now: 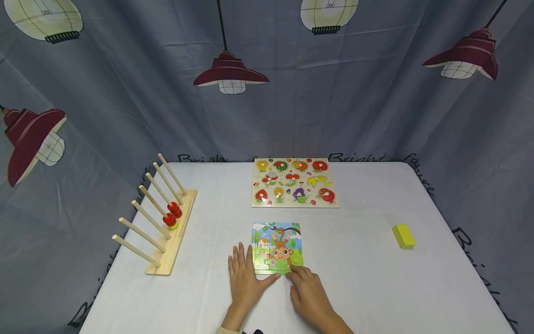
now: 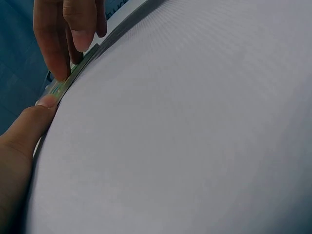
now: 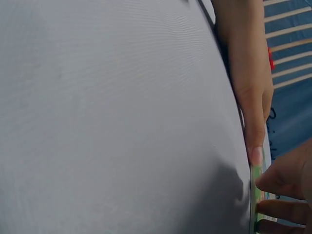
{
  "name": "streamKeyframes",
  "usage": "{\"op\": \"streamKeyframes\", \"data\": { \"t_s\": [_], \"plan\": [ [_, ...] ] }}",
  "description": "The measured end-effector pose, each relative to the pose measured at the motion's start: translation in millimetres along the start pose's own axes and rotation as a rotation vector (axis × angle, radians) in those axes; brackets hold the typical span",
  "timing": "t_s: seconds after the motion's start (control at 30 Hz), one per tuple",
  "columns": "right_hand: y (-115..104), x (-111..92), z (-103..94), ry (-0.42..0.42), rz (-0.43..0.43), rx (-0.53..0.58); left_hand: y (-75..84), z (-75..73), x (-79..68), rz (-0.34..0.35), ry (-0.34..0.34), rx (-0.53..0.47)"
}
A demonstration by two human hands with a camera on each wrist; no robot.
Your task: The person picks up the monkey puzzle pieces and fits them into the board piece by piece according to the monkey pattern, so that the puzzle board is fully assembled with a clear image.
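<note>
A square jigsaw puzzle [image 1: 275, 248] with a cartoon monkey picture lies in the middle of the white table. My left hand [image 1: 244, 283] lies flat along the puzzle's left side, fingers straight and spread, its thumb [image 2: 36, 119] stretched along the near edge. At the lower right corner, bent fingers of my right hand [image 1: 308, 294] touch the puzzle, covering part of that corner. The left wrist view shows one right fingertip on the board and another digit held apart from it. In the right wrist view, the right fingertips [image 3: 265, 208] meet the puzzle's green edge [image 3: 254, 195].
Behind the puzzle lies a wooden fruit board [image 1: 295, 183]. On the left stands a wooden base [image 1: 183, 222] with several tilted-looking pegs, two bearing red rings [image 1: 174, 209]. A yellow block [image 1: 403, 236] sits at the right. Grey printed curtain [image 1: 275, 116] surrounds the table.
</note>
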State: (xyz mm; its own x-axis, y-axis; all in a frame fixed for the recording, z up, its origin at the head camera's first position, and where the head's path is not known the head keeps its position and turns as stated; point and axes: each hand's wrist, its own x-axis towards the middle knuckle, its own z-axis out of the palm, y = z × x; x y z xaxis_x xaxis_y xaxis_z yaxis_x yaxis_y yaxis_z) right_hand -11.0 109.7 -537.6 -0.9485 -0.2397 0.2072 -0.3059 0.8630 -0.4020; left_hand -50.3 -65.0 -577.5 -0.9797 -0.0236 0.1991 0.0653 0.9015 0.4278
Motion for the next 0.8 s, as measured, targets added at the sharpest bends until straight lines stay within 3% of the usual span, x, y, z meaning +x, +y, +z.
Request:
{"op": "streamKeyframes", "data": {
  "t_s": [0.33,0.6,0.8],
  "plan": [
    [3.0,-1.1,-7.6,-0.084,0.014,0.026,0.1,0.8,-0.4,0.005,0.000,-0.005],
    [12.8,0.4,-16.1,0.027,0.094,0.058,0.3,-1.3,-0.7,0.022,0.002,-0.019],
    [27.5,11.6,-29.6,0.162,0.116,0.019,2.1,-14.0,6.1,0.075,-0.032,-0.069]
  ]
}}
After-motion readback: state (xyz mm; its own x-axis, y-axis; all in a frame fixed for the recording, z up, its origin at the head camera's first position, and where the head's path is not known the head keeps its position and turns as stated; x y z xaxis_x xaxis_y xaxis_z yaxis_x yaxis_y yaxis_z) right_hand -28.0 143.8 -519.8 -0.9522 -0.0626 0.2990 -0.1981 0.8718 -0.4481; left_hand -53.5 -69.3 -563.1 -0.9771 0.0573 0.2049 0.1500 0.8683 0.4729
